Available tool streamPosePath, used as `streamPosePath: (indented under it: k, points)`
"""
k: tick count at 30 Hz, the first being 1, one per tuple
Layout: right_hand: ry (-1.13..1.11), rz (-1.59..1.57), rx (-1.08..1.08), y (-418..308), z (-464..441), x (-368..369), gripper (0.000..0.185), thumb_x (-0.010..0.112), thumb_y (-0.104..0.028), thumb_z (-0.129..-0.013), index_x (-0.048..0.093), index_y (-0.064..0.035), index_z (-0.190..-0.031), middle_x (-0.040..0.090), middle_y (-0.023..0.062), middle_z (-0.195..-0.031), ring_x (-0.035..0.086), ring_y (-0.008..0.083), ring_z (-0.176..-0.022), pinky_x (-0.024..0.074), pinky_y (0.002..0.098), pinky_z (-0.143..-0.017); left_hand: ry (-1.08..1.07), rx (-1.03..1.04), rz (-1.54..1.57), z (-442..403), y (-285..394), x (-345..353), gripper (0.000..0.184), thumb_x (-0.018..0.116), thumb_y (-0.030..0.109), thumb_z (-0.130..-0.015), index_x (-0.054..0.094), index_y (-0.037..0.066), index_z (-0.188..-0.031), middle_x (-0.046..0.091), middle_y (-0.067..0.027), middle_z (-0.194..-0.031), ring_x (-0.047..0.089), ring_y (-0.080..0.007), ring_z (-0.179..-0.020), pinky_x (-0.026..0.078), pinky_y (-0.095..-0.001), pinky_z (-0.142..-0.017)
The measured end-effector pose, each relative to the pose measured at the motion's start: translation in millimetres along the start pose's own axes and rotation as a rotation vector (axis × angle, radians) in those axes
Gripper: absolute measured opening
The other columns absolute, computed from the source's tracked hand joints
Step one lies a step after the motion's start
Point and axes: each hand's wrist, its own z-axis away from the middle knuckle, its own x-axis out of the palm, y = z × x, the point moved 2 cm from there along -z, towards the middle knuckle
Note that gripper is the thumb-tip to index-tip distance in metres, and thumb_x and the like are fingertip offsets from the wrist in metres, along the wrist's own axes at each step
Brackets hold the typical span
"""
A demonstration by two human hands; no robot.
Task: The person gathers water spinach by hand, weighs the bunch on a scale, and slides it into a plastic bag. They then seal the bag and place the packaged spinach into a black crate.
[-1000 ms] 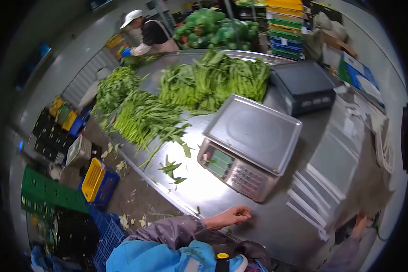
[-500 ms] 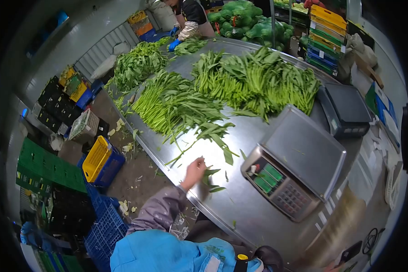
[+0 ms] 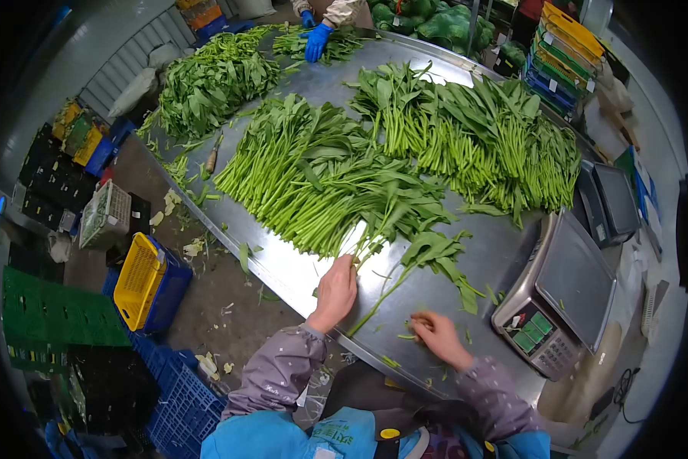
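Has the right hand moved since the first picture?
Yes. Judged against the silver scale, the right hand has moved left: it was on the scale's right side and is now on its left, at the table.

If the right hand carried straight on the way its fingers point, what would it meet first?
Apart from small green scraps by its fingertips, the right hand would probably meet the long, loose green stem first; its height above the table is unclear.
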Motion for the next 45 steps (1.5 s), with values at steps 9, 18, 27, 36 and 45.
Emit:
streamPosePath:
  k: [9, 18, 27, 36, 45]
  points:
    - [0.234, 0.782, -0.068, -28, -96, 55, 0.025, 0.062, -0.022, -0.076, 0.056, 0.0018, -0.071, 0.059, 0.0109, -0.058, 0.059, 0.0171, -0.051, 0.0449, 0.0304, -0.049, -0.04, 0.191, -0.063, -3, -18, 5, 0.017, 0.056, 0.008, -0.076, 0.05, 0.001, -0.09, 0.05, -0.0158, -0.081, 0.051, -0.0339, -0.079, 0.043, -0.0417, -0.065]
    - [0.142, -0.36, 0.217, -28, -75, 45, 0.015, 0.058, -0.01, -0.08, 0.051, 0.0014, -0.087, 0.057, 0.0041, -0.066, 0.053, 0.0067, -0.051, 0.0398, 0.0188, -0.043, -0.438, -0.076, 0.044, 34, -8, 33, 0.027, 0.06, 0.024, -0.077, 0.051, 0.003, -0.092, 0.057, -0.0148, -0.074, 0.057, -0.0328, -0.074, 0.044, -0.0431, -0.06]
    - [0.122, -0.68, 0.069, -59, -86, 67, 0.033, 0.043, -0.026, -0.091, 0.048, 0.0005, -0.109, 0.056, 0.0095, -0.1, 0.053, 0.0148, -0.089, 0.0451, 0.0271, -0.069, -0.373, 0.373, -0.011, -11, 27, -19, 0.023, 0.059, 0.019, -0.074, 0.055, 0.003, -0.09, 0.056, -0.0182, -0.08, 0.054, -0.0334, -0.075, 0.043, -0.0435, -0.063]
    - [0.153, -0.844, 0.164, -78, -75, 52, 0.025, 0.04, -0.026, -0.093, 0.045, -0.0017, -0.094, 0.034, -0.0009, -0.057, 0.031, 0.0082, -0.043, 0.0397, 0.0273, -0.048, 0.249, 0.247, -0.55, -162, -86, -72, 0.011, 0.052, -0.001, -0.068, 0.056, 0.003, -0.078, 0.05, -0.0122, -0.086, 0.049, -0.0292, -0.081, 0.042, -0.0392, -0.065]
    - [0.052, -0.734, 0.038, -112, -137, 85, 0.023, 0.044, -0.019, -0.091, 0.046, 0.0006, -0.103, 0.05, 0.0062, -0.08, 0.049, 0.012, -0.065, 0.046, 0.0265, -0.056, -0.13, 0.082, -0.384, -114, -77, -86, 0.017, 0.067, 0.007, -0.064, 0.058, 0.001, -0.077, 0.054, -0.0147, -0.091, 0.05, -0.0307, -0.09, 0.042, -0.0379, -0.076]
